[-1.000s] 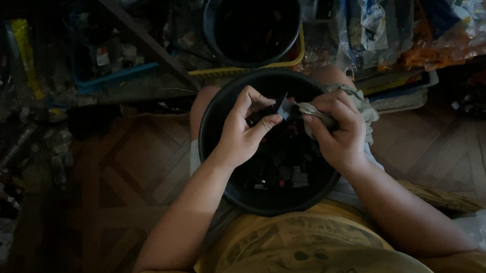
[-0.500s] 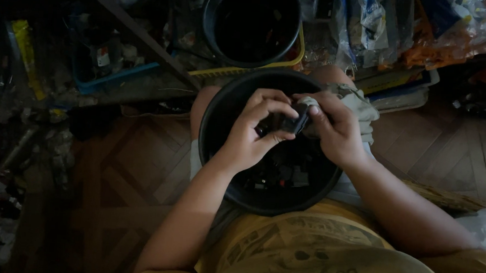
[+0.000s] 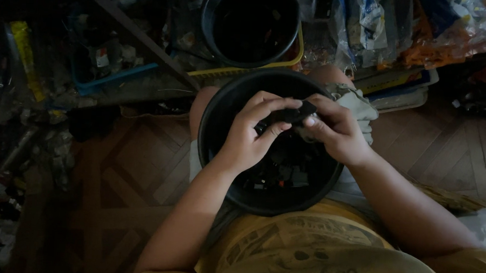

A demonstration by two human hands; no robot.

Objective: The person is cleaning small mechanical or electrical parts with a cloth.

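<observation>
Black part (image 3: 292, 115) now flatter between hands (image 3: 294, 134)

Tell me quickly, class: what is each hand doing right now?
Left hand: closed, fingers pinching one end of the small flat black plastic piece.
Right hand: closed, gripping the other end, above the round black plastic bowl.

The single head camera looked steeply down, close over the lap, with the floor clutter toward twelve o'clock.
</observation>
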